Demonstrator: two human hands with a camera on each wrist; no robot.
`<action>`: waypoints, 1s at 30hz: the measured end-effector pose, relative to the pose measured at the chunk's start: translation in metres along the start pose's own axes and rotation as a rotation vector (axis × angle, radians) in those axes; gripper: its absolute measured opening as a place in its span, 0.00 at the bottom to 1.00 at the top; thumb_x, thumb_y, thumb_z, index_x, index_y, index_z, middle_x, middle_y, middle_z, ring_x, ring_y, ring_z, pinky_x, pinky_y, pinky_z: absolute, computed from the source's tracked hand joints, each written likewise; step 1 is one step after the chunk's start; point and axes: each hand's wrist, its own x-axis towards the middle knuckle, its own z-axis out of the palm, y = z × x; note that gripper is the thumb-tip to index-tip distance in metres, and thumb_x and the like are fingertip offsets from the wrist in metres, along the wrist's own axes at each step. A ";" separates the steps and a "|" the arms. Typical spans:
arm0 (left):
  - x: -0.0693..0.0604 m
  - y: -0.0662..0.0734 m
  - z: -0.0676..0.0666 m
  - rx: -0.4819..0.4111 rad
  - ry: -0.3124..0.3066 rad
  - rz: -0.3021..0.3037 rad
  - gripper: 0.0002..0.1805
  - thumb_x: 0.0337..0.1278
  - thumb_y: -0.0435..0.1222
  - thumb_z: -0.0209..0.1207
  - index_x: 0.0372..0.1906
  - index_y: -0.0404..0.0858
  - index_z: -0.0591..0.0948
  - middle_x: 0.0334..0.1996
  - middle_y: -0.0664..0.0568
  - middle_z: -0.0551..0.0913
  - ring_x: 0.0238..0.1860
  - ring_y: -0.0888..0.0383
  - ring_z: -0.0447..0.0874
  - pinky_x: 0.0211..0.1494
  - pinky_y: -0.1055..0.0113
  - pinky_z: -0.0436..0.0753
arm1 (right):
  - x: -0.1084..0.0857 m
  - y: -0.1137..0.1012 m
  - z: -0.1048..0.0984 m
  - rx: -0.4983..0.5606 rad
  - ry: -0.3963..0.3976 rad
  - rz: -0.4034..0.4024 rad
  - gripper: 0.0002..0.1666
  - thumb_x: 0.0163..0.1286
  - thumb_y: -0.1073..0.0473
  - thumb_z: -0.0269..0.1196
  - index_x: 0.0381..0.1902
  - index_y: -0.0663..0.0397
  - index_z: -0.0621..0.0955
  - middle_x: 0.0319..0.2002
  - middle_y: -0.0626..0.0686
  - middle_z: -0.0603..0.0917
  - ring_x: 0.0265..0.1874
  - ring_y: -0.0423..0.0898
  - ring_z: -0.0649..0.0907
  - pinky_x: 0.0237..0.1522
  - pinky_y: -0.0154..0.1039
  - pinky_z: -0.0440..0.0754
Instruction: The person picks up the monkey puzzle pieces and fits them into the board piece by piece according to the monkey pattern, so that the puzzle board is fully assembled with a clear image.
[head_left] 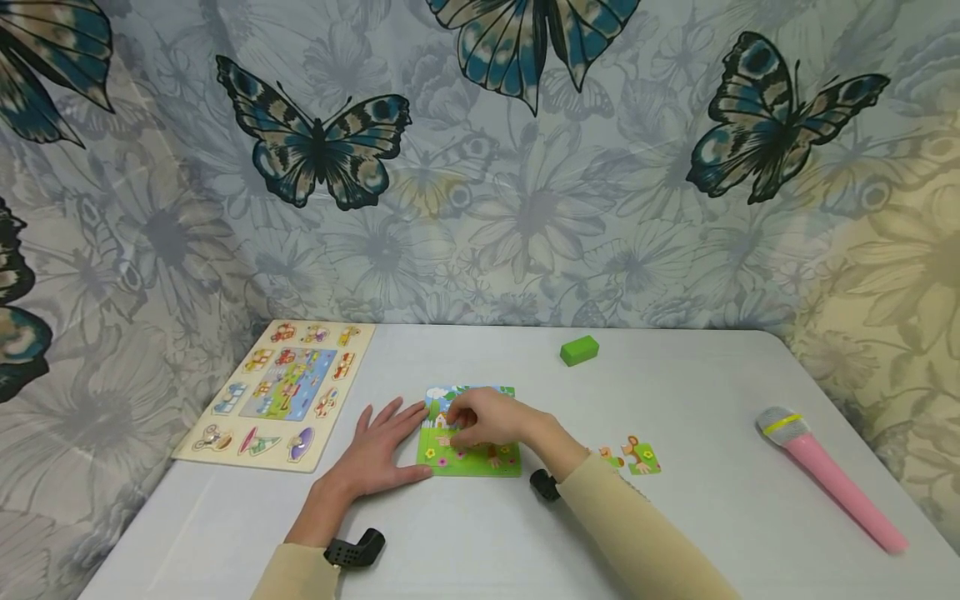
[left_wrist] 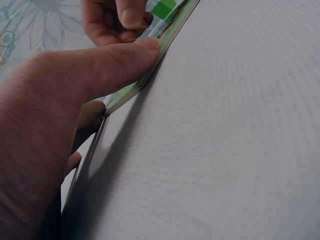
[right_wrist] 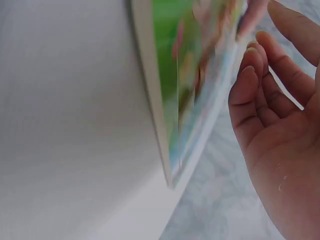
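Note:
A small picture-puzzle board with a green meadow, flowers and sky lies flat at the middle of the white table. My left hand lies at its left side with spread fingers, the thumb touching the near left corner. In the left wrist view the left thumb rests along the board's edge. Above the board is my right hand, fingers bent and thumb apart from the index finger. The right wrist view shows the right hand loosely curled beside the board, with no piece visible in its fingers.
Loose puzzle pieces with an animal picture lie right of the board, partly behind the right forearm. A larger wooden puzzle board lies at the left. A green block sits at the back, a pink toy microphone at the right.

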 end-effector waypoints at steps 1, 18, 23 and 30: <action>0.000 0.000 0.000 0.001 -0.002 -0.002 0.48 0.53 0.63 0.63 0.75 0.41 0.69 0.75 0.53 0.65 0.78 0.42 0.50 0.72 0.31 0.40 | -0.003 0.001 -0.004 0.010 0.013 -0.005 0.11 0.66 0.59 0.71 0.43 0.56 0.84 0.32 0.43 0.80 0.32 0.40 0.77 0.38 0.35 0.78; 0.002 -0.001 0.002 0.013 -0.006 -0.015 0.49 0.52 0.64 0.63 0.76 0.42 0.69 0.76 0.53 0.65 0.78 0.42 0.49 0.72 0.32 0.39 | -0.075 0.034 -0.043 0.011 0.162 -0.015 0.15 0.68 0.60 0.69 0.50 0.60 0.83 0.37 0.45 0.81 0.35 0.41 0.79 0.39 0.37 0.80; 0.001 -0.001 0.003 0.002 0.002 -0.011 0.50 0.51 0.64 0.63 0.75 0.41 0.69 0.75 0.52 0.65 0.78 0.42 0.50 0.72 0.32 0.40 | -0.095 0.043 -0.050 0.009 0.200 -0.012 0.16 0.68 0.59 0.69 0.50 0.60 0.82 0.37 0.47 0.81 0.35 0.41 0.79 0.39 0.37 0.80; 0.001 -0.001 0.002 0.011 -0.013 -0.029 0.51 0.50 0.65 0.63 0.76 0.42 0.67 0.76 0.54 0.64 0.79 0.44 0.48 0.73 0.34 0.38 | -0.118 0.053 -0.059 0.009 0.226 0.004 0.18 0.69 0.57 0.69 0.52 0.60 0.82 0.38 0.47 0.81 0.36 0.42 0.79 0.40 0.37 0.81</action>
